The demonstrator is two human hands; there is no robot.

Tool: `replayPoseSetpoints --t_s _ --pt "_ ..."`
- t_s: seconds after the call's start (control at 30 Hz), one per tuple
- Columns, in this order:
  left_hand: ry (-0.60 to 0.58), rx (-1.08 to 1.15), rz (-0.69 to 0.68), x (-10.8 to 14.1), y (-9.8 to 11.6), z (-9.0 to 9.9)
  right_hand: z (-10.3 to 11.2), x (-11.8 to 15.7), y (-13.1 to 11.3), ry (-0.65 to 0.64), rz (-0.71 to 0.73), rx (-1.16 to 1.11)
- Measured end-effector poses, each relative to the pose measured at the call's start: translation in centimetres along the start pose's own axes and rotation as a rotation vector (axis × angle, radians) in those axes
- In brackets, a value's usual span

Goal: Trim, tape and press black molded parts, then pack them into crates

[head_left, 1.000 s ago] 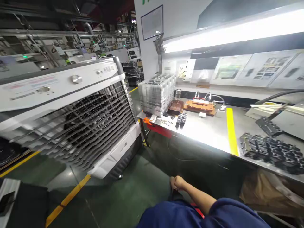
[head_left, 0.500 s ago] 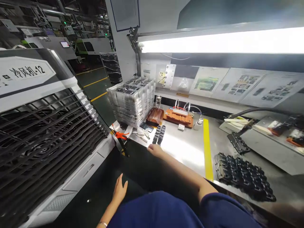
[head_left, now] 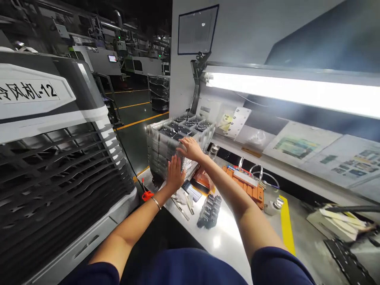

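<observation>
A tall stack of clear plastic trays (head_left: 162, 152) stands at the bench's far left corner, with black parts (head_left: 178, 128) in the compartments of its top tray. My left hand (head_left: 175, 174) lies flat against the near side of the stack, fingers stretched upward. Higher up, at the top near edge of the stack, is my right hand (head_left: 190, 149), its fingers spread and nothing visible in them. Black ribbed parts (head_left: 209, 211) lie on the bench to the right of the hands, close to metal tools (head_left: 180, 209) and a dark phone-like object (head_left: 192, 191).
An orange fixture (head_left: 247, 186) with hoses sits behind on the bench (head_left: 219, 241). Yellow tape (head_left: 286, 225) crosses the surface at right. A large air cooler (head_left: 59, 158) stands at left. Low over the bench hangs a lamp (head_left: 285, 89).
Both hands have moved up and forward to the tray stack, the left from beside the bench and the right from the bench edge. The camera view has shifted left and closer to the stack.
</observation>
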State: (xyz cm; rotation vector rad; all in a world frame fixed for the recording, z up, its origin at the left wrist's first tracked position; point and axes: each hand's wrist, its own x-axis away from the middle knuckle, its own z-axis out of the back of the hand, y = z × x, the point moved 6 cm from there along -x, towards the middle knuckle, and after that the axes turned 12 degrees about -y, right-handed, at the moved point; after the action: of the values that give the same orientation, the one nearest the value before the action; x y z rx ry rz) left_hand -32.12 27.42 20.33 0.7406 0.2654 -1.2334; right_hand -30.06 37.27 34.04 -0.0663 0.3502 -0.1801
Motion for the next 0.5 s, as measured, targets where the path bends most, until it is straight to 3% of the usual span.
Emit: replayPoseSetpoints --t_s 0.07,0.2,0.33,0.5 --pt "0.051 -0.058 -0.041 -2.4 -0.5 -2.0 -1.7 -1.2 1.3 -0.061 0.002 0.034" --pt "0.170 -0.110 -0.174 -3.5 -1.7 -5.5 -2.8 -1.5 2.7 0.050 0.010 0.017" --pt "0.253 -0.085 -0.211 -2.9 -2.4 -6.7 -1.3 -2.1 2.8 0.087 0.054 -0.049" --pt "0.190 -0.065 -0.205 -3.1 -2.3 -5.6 2.7 -5.7 4.6 0.159 -0.049 -0.104"
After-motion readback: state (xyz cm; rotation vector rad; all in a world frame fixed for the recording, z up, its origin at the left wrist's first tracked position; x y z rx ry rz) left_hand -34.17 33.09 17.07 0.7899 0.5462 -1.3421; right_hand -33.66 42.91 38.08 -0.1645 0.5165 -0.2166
